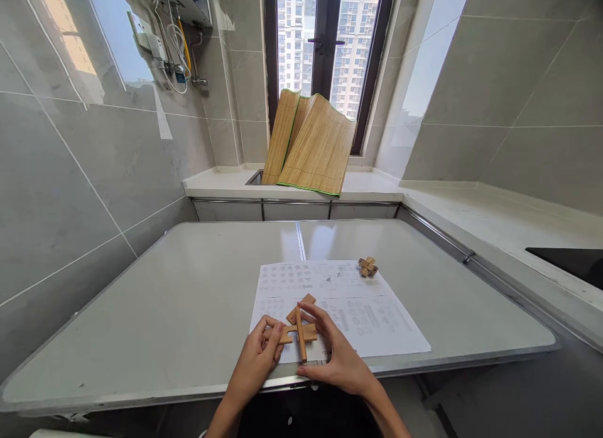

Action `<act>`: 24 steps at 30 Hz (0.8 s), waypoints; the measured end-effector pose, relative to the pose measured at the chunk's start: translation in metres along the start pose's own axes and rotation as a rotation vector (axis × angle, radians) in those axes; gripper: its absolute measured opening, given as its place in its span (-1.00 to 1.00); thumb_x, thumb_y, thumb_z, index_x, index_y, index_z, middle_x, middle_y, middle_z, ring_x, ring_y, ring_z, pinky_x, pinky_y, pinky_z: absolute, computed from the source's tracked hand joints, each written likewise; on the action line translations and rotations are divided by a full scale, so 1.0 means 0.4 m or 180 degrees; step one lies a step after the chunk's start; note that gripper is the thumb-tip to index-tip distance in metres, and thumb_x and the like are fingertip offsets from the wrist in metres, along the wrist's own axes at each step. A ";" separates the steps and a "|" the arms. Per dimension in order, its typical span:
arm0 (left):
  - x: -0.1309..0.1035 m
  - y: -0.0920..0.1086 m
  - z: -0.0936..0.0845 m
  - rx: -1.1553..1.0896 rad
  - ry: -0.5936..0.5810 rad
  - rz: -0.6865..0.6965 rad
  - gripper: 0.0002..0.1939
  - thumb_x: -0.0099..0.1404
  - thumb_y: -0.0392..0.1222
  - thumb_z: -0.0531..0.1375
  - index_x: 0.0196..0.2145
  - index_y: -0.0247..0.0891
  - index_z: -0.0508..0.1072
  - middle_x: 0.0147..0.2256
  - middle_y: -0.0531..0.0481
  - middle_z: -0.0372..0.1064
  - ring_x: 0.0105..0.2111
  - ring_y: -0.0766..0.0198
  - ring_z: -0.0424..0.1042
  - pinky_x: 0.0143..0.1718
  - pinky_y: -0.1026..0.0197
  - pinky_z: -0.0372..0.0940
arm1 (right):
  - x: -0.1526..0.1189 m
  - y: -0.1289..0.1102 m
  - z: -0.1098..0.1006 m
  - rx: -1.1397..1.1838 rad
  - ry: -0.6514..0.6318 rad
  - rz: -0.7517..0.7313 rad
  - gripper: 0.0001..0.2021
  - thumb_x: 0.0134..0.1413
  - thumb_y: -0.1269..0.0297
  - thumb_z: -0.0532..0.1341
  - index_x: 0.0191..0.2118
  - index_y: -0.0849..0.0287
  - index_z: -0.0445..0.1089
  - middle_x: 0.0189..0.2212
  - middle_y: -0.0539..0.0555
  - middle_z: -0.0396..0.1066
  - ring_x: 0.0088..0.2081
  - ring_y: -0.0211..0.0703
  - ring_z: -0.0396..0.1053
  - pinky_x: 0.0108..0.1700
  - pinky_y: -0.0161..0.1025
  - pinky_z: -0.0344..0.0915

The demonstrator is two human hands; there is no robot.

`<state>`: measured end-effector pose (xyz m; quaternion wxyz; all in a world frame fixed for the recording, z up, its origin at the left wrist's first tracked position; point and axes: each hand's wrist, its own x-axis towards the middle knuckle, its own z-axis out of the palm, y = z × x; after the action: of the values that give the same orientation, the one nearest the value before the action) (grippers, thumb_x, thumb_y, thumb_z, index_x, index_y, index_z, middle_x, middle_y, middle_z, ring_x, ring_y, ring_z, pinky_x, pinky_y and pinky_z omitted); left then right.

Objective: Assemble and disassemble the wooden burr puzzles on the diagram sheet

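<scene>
Two hands, a few wood bits, one paper sheet [396,331]

So both hands are low, right over the near edge of the white table [141,312]. The left hand [254,353] is mostly closed, thumb pressed down on the near end of a notched piece [286,340], slot side pointing right. The right hand [335,356] is a wide C: fingertips at the far end of a stick [301,337], thumb by the near end, so the stick sits between them. It crosses in front of the notched piece, though I can't tell if the two actually lock or just overlap.

There's a block [311,331] poking out right of the stick. Might be the notched piece carrying on behind, can't tell. Just beyond that, a slanted piece [309,299] sits at an angle over the sheet, partly hidden by the others.

The sheet lies under all this, covered in small printed diagrams, too tiny to read. On its far right corner there's a knobbly wooden cluster [367,267], well apart from both hands.

Behind the table, a folded bamboo mat [320,149] with green edging leans on the counter [377,181] by the window [321,54].
</scene>
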<state>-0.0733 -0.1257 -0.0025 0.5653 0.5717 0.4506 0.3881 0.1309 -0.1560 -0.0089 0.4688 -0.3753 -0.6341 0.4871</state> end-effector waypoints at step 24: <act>0.013 0.007 -0.018 -0.0748 0.0425 0.0042 -0.47 0.19 0.21 0.34 -0.11 -0.27 0.41 -0.11 -0.23 0.58 -0.36 0.14 0.57 -0.17 0.08 0.46 | 0.137 0.076 0.024 -0.2235 0.0965 0.0092 -0.41 -0.03 0.25 0.35 0.18 0.10 0.30 0.15 0.27 0.29 0.23 0.32 0.17 0.25 0.22 0.15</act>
<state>-0.0786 -0.1184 0.0002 0.5946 0.4773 0.4349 0.4791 0.1069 -0.1000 -0.0266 0.3932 -0.5898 -0.6805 0.1857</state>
